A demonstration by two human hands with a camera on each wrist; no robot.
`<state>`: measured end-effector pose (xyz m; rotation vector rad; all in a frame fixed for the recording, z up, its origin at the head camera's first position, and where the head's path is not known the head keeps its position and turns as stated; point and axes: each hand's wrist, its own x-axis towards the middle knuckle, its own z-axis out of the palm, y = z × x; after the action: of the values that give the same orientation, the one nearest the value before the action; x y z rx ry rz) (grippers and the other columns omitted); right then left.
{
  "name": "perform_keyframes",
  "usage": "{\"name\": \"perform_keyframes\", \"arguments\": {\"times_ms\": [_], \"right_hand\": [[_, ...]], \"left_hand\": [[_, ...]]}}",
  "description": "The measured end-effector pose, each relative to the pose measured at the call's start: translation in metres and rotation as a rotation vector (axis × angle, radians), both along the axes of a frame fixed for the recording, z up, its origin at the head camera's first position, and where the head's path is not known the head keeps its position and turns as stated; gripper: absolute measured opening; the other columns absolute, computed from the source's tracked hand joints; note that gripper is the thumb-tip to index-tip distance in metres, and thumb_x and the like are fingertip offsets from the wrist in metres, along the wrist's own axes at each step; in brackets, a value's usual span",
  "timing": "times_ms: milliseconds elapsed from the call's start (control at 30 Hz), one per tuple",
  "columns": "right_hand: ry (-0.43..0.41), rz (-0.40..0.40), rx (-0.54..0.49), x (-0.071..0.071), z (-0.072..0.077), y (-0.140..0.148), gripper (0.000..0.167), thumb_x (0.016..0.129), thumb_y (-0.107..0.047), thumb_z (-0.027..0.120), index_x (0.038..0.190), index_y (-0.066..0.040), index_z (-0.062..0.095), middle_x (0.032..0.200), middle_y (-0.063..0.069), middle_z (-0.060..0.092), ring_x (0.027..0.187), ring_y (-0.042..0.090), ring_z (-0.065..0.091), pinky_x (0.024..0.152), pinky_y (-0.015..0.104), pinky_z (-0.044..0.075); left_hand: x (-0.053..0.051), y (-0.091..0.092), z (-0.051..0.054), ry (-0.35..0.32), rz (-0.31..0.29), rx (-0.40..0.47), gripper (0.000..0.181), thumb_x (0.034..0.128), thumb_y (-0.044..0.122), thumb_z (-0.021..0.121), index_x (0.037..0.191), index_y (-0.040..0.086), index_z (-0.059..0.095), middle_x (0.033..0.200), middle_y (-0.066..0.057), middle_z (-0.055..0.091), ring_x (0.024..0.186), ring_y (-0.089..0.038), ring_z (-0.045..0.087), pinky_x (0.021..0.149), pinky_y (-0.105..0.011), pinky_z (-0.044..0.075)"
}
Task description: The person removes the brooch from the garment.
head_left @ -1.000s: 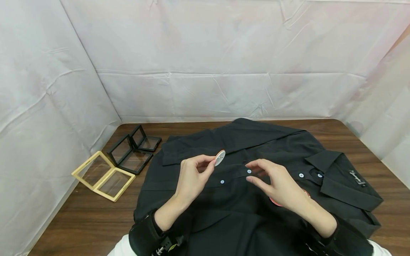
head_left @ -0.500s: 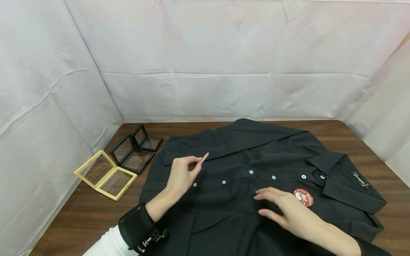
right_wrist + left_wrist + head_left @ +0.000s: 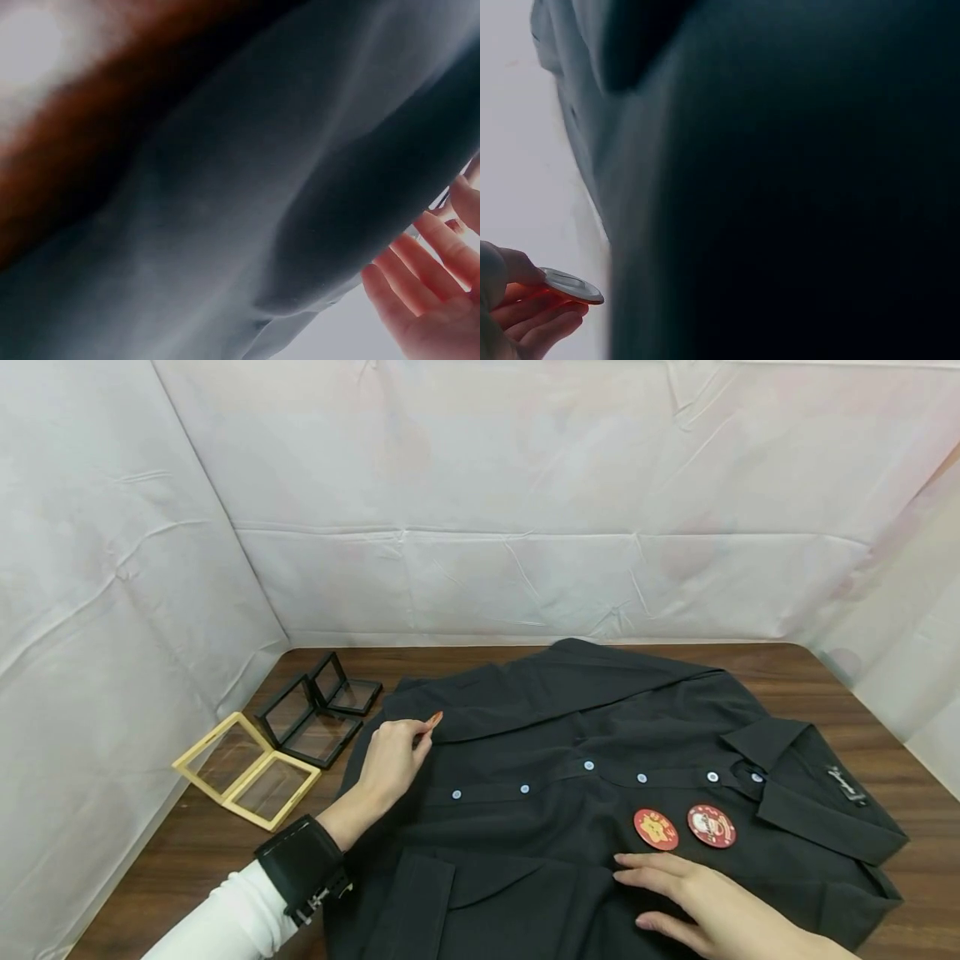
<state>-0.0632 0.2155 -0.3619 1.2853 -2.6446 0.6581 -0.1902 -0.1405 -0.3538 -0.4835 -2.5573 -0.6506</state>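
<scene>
Between its thumb and fingers, my left hand (image 3: 392, 762) pinches a round pin badge (image 3: 434, 720) above the left part of a black shirt (image 3: 517, 835). In the left wrist view the badge (image 3: 571, 286) shows its pale back with a pin across it. Over the shirt's lower right part, my right hand (image 3: 697, 897) holds nothing, its fingers loosely extended. Just beyond those fingers lie two badges on the shirt: a red one with a yellow figure (image 3: 656, 829) and a red one with a white figure (image 3: 712, 826). Whether they are pinned cannot be seen.
A yellow folding frame (image 3: 247, 771) and two black folding frames (image 3: 318, 727) with clear panes stand at the left of the wooden table (image 3: 180, 852). White cloth walls (image 3: 480, 510) rise behind and at both sides. A silvery ornament (image 3: 846, 785) sits on the shirt's collar.
My left hand has moved left with the badge, which has turned from face-on to nearly edge-on. My right hand has drawn back toward the front, uncovering the two badges on the shirt.
</scene>
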Motion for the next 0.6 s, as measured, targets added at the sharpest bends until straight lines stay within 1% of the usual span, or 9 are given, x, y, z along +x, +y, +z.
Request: {"name": "perform_keyframes", "arguments": {"times_ms": [100,267,400,500,600], "right_hand": [[0.03,0.008,0.038,0.003,-0.003,0.006,0.043,0.08,-0.029,0.065,0.119,-0.018,0.055,0.119,-0.001,0.053,0.103,0.009,0.052,0.079,0.018,0.043],[0.064,0.021,0.119,0.005,-0.007,0.013,0.05,0.08,-0.036,0.064,0.123,-0.016,0.052,0.12,0.002,0.052,0.105,0.012,0.052,0.073,0.027,0.048],[0.049,0.045,0.165,0.005,-0.012,0.018,0.052,0.081,-0.038,0.061,0.126,-0.013,0.05,0.123,0.004,0.05,0.105,0.014,0.052,0.072,0.028,0.048],[0.017,0.045,0.196,0.006,-0.015,0.022,0.053,0.082,-0.04,0.059,0.127,-0.013,0.048,0.124,0.005,0.049,0.107,0.015,0.051,0.073,0.029,0.047],[-0.001,0.042,0.213,0.007,-0.019,0.024,0.054,0.083,-0.041,0.057,0.128,-0.014,0.047,0.124,0.005,0.049,0.108,0.016,0.05,0.072,0.029,0.048]], "left_hand": [[-0.007,-0.008,-0.003,0.0,0.023,-0.054,0.008,0.0784,0.0,0.063,0.082,-0.004,0.068,0.078,-0.015,0.066,0.056,-0.019,0.059,0.047,-0.027,0.045],[-0.018,-0.02,-0.007,0.015,0.056,-0.153,0.008,0.08,0.001,0.061,0.076,-0.002,0.067,0.069,-0.012,0.063,0.048,-0.017,0.052,0.043,-0.027,0.042],[-0.028,-0.031,-0.009,0.032,0.093,-0.217,0.01,0.0799,0.002,0.061,0.071,0.0,0.065,0.065,-0.011,0.06,0.049,-0.021,0.055,0.041,-0.03,0.043],[-0.035,-0.038,-0.009,0.028,0.125,-0.245,0.014,0.0805,0.002,0.06,0.066,0.001,0.062,0.059,-0.01,0.057,0.046,-0.022,0.052,0.04,-0.032,0.041],[-0.043,-0.045,-0.008,0.013,0.162,-0.277,0.022,0.0811,0.001,0.057,0.059,0.003,0.056,0.053,-0.008,0.051,0.043,-0.021,0.047,0.039,-0.032,0.039]]}}
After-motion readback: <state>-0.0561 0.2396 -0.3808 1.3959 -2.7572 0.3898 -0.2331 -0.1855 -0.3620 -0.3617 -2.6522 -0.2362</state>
